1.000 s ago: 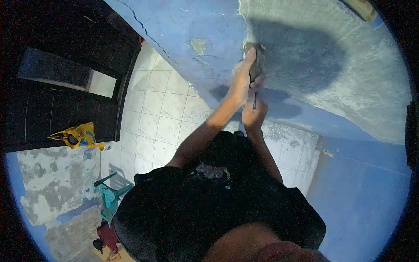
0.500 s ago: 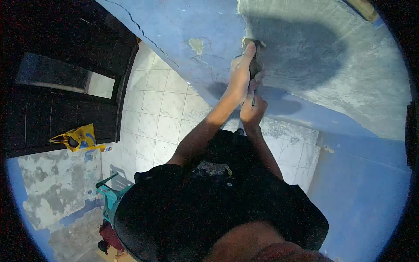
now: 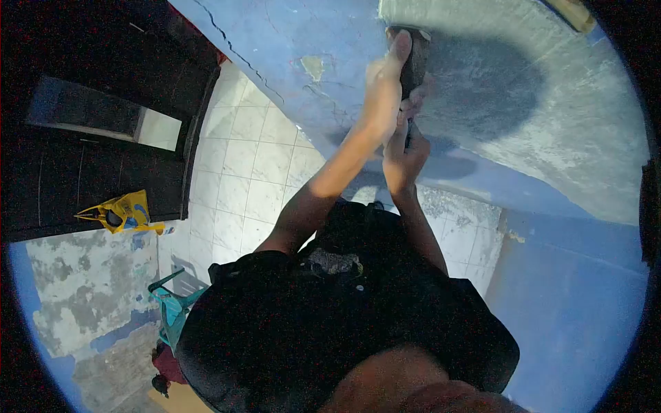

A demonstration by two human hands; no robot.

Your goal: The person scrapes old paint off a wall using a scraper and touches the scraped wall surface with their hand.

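Observation:
Both of my hands are on a dark, flat tool laid against the wall, by the border between blue paint and bare grey plaster. My left hand lies along the tool's left side, thumb pointing up over it. Below it, my right hand is closed round the tool's narrow lower end. Some fingertips show at the tool's right edge. A broad shadow falls on the plaster to the right. To the left, the blue paint has a long crack and a small chipped patch.
White tiles cover the floor below. A dark door is at the left, with a yellow bag near it. At the lower left are a teal plastic chair and a person in a dark red top.
Both hands and the tool have moved up along the wall and slightly to the right. The grip looks the same.

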